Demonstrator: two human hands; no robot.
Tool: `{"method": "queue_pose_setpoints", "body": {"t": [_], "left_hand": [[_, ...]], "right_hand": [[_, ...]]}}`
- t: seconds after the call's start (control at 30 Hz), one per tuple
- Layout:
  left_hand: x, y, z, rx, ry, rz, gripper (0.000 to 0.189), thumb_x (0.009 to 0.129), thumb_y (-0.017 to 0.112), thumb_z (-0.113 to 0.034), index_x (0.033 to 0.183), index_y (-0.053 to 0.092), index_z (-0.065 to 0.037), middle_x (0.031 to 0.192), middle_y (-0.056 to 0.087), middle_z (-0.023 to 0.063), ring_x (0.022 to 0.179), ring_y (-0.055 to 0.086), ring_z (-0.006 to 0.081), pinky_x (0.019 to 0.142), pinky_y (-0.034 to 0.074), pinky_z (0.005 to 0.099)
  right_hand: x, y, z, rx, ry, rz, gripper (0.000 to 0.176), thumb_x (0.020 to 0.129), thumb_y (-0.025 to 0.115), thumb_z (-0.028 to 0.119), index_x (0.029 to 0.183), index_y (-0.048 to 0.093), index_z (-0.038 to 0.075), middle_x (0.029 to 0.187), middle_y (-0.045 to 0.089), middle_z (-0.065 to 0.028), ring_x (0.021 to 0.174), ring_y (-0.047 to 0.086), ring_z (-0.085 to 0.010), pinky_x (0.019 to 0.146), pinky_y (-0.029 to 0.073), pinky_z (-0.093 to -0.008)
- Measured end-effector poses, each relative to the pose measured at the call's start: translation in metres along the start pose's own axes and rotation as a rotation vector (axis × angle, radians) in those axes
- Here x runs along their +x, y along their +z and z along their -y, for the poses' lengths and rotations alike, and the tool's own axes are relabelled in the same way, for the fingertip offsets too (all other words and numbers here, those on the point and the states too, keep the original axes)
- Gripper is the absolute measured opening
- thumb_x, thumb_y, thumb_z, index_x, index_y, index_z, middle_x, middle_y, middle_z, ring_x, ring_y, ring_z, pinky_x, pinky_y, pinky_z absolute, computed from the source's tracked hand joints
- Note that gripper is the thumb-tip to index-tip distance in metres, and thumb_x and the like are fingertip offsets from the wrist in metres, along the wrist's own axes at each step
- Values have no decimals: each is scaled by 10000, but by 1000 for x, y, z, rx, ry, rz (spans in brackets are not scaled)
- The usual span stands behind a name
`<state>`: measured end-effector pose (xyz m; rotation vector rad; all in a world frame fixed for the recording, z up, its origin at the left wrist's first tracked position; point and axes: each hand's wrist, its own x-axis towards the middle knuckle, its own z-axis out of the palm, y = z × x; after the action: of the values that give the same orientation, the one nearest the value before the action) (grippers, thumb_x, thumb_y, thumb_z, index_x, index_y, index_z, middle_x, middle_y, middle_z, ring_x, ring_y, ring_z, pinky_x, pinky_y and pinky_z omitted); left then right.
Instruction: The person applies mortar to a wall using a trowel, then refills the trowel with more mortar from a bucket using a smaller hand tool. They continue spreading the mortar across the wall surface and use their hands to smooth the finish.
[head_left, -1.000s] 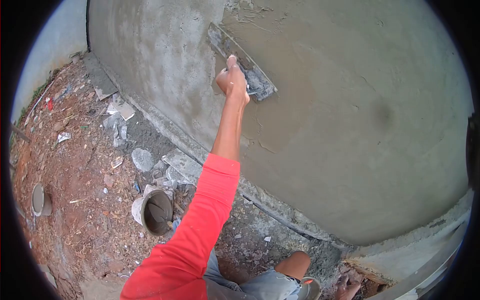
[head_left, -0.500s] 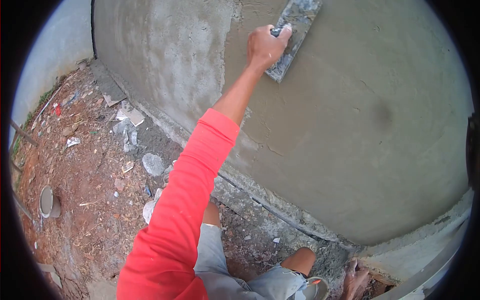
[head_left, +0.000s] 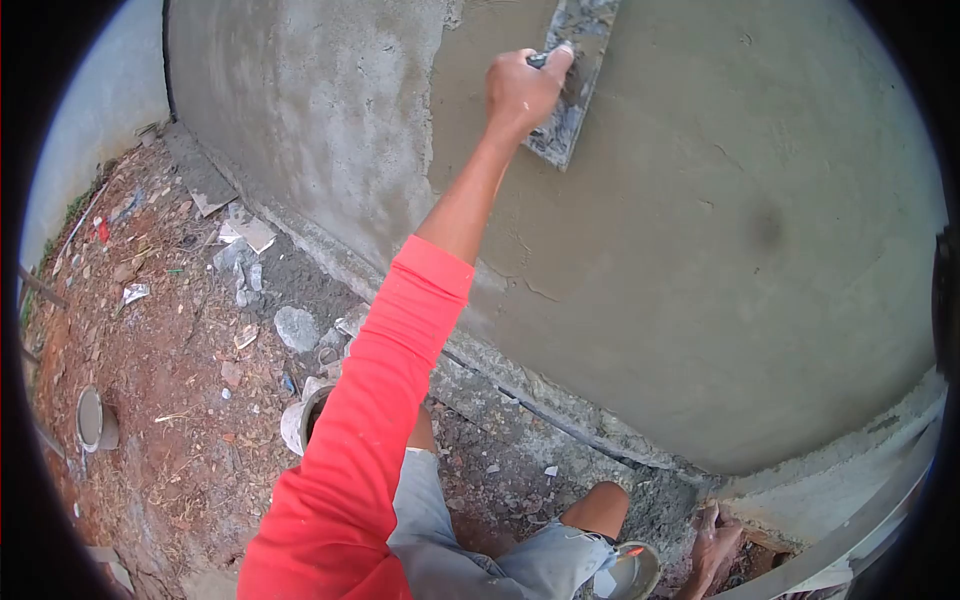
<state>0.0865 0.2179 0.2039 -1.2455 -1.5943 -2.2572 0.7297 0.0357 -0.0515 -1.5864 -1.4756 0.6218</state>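
Observation:
My left hand [head_left: 525,92], at the end of a red sleeve, is closed around the handle of a plastering float [head_left: 580,95]. The float's long, mortar-smeared plate lies against the grey wall [head_left: 700,280], over wet plaster; its upper end is cut off by the frame edge. Left of it, a paler, rougher strip of wall [head_left: 370,120] borders the fresh plaster. Low on the right, my right hand [head_left: 712,548] is beside the low ledge at the wall's foot. Its fingers look apart, with nothing visible in them.
A whitish bucket [head_left: 296,428] stands partly behind my sleeve, and another bucket [head_left: 92,420] stands far left. A container [head_left: 632,572] sits beside my knee. Stones and rubble [head_left: 297,328] lie along the wall's base. A pale ledge [head_left: 820,490] runs along the lower right.
My left hand and the float have shifted slightly left, and the float is turned a little more upright. More of the whitish bucket shows beside my sleeve. My right hand stays low beside the ledge.

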Motion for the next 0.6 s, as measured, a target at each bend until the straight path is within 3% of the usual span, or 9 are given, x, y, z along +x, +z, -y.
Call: {"method": "queue_pose_setpoints", "body": {"t": [0.07,0.13,0.23,0.27,0.33,0.4,0.47,0.5,0.6], "left_hand": [[-53,27,3,63,120,91,557,896,762,-499,798,710,46,704,703,221,662,692,374,718,550,500],[-90,20,22,114,89,52,562,902,767,-501,786,702,45,709,704,233,659,693,395,711,551,507],[-86,-3,72,124,-122,-166,523,913,775,-474,781,706,27,707,686,254,652,681,427,683,549,504],[-82,-1,80,114,-147,-182,511,916,776,-466,776,706,21,705,686,254,647,676,431,674,546,504],[-87,-3,88,103,-214,-212,489,921,779,-448,768,705,10,702,686,256,637,666,440,657,542,504],[-124,21,65,149,-7,3,489,919,777,-445,745,694,4,694,706,238,641,685,432,648,538,515],[-157,42,41,171,92,85,474,919,776,-436,754,689,-1,689,715,227,657,702,448,659,546,540],[-150,44,35,191,71,-11,466,919,773,-438,768,696,-4,705,722,230,682,710,457,679,551,551],[-98,40,30,267,-22,-310,449,925,759,-445,822,724,-9,777,750,241,773,734,486,755,565,581]], "right_hand": [[3,30,11,-1,-98,68,342,1054,717,237,927,719,-80,748,630,-21,709,539,-110,627,438,-316],[9,48,4,-109,-265,113,317,1061,701,216,920,724,-67,743,620,-10,699,531,-97,595,416,-307],[-13,4,-9,-143,-150,63,312,1063,691,192,880,700,-61,744,623,-18,687,544,-112,598,421,-316],[-12,-13,-46,-116,-238,-28,327,1069,676,179,847,673,-61,744,629,-20,677,535,-111,597,413,-311],[-18,-18,-40,-83,-90,-57,338,1070,676,183,831,665,-54,740,638,-30,673,540,-119,600,423,-319],[-10,-1,-26,30,-52,-16,305,1065,689,172,882,697,-72,740,662,-71,679,581,-148,615,470,-355],[-8,33,12,-208,-200,25,326,1079,702,221,948,731,-77,754,648,-38,681,560,-115,622,469,-338],[-10,45,23,-316,-279,28,343,1086,708,245,981,748,-79,761,641,-22,682,550,-99,625,469,-330],[-12,8,-15,-484,-276,-221,360,1071,679,259,1028,775,-85,771,733,-156,666,639,-246,675,497,-433]]}}
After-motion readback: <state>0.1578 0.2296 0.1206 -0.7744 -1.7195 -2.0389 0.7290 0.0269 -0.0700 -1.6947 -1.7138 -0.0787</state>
